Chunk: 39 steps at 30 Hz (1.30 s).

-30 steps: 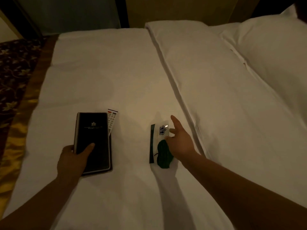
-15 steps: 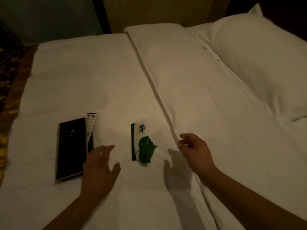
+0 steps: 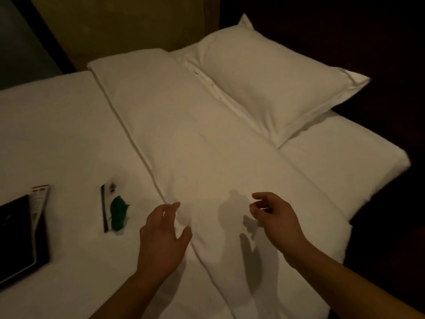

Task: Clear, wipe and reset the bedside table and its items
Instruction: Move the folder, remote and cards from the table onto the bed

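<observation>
Three bedside items lie on the white bed. A black folder [image 3: 16,236] rests at the far left edge, with a white remote control [image 3: 39,203] partly tucked under its right side. To their right lies a white card with a green leaf [image 3: 113,211]. My left hand [image 3: 163,238] hovers empty over the duvet fold, fingers spread, just right of the card. My right hand [image 3: 273,215] floats further right above the duvet, fingers loosely curled around nothing. The bedside table is out of view.
The white duvet [image 3: 207,146] has a raised folded edge running diagonally from upper left to the hands. A white pillow [image 3: 276,88] lies at the upper right. Beyond the bed's right edge everything is dark.
My left hand has let go of the black folder and my right hand has let go of the leaf card. Both hands moved right, and my view swung right toward the pillow.
</observation>
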Each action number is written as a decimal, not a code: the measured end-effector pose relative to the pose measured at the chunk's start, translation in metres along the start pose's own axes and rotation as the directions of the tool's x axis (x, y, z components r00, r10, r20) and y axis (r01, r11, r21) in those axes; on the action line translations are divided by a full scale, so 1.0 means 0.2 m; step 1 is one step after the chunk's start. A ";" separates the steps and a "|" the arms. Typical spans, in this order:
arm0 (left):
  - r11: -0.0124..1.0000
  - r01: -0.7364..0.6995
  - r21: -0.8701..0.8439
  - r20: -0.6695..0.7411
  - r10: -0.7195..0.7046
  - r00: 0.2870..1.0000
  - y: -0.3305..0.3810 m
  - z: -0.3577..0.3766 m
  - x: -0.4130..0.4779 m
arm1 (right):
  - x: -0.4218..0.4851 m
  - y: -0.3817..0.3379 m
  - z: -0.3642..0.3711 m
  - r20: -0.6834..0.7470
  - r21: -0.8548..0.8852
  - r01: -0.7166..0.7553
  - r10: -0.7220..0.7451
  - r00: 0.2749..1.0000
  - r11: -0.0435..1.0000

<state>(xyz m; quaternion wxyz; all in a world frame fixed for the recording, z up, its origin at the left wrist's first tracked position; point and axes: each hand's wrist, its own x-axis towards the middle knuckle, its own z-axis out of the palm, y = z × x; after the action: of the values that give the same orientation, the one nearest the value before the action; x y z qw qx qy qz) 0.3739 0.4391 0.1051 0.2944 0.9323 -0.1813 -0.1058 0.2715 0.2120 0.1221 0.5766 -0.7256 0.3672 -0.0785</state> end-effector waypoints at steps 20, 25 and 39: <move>0.911 -0.413 0.013 0.219 0.400 0.890 1.17 0.91 -0.34 | -0.42 0.62 -1.56 -0.535 0.251 0.007 0.133 0.834 0.968; 0.886 -0.463 -0.004 0.260 0.448 0.855 1.35 1.07 -0.40 | -0.52 0.69 -1.83 -0.619 0.128 0.013 0.070 0.782 0.992; 0.827 -0.555 -0.090 0.325 0.551 0.768 1.76 1.38 -0.58 | -0.48 0.92 -2.63 -0.608 -0.643 -0.302 -0.230 0.760 0.704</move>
<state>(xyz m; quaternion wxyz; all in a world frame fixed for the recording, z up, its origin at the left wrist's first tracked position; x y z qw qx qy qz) 0.0877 0.0760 0.0997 0.2719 0.8069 -0.4957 -0.1714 -0.1617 -0.1505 0.1564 0.0893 -0.8077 0.5590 -0.1645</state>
